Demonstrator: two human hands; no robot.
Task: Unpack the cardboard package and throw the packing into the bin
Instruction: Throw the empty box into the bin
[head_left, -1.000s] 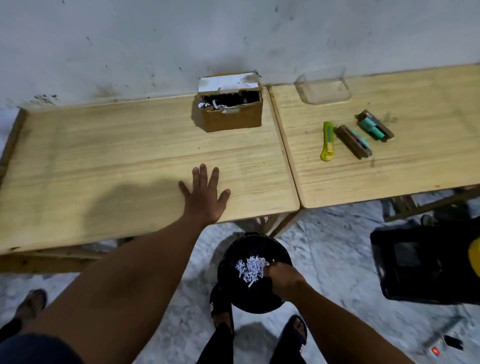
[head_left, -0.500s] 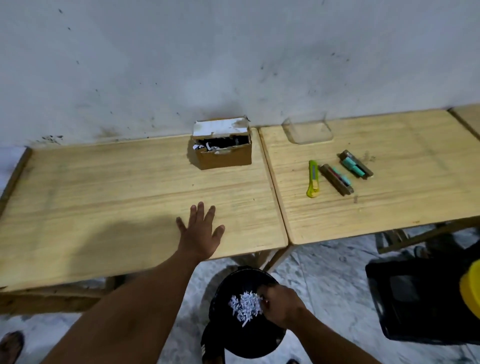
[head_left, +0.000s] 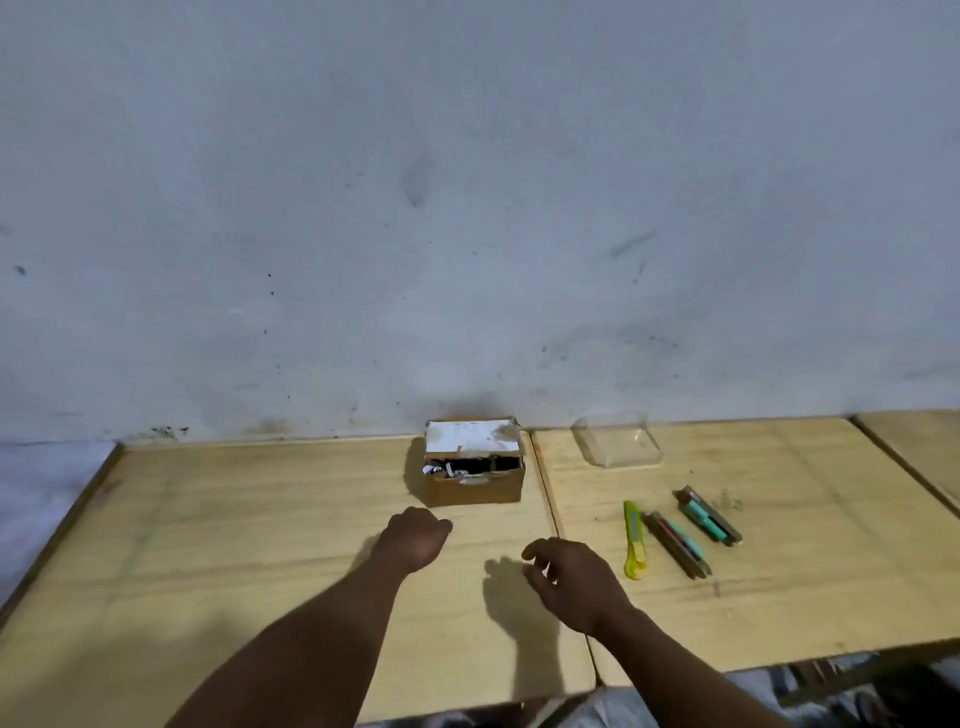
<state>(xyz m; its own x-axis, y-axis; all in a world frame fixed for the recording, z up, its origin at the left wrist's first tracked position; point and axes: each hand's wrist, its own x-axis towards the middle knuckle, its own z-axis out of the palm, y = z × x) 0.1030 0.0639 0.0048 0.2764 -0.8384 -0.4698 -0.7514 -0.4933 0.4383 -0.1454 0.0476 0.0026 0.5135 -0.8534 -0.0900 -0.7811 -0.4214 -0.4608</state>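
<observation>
While box (head_left: 474, 469) sits beyond, both hands (head_left: 415, 538) empty

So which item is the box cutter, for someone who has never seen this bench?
Find the right-hand wooden table. Three slim items lie in a row beside the right hand. The box cutter is the nearest, and the only bright yellow one; the others are brown with teal.

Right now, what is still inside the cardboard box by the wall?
Through the open top of the cardboard box, white paper shreds show against a dark interior. The raised white flap and front wall hide the rest, so any item underneath cannot be seen.
</observation>
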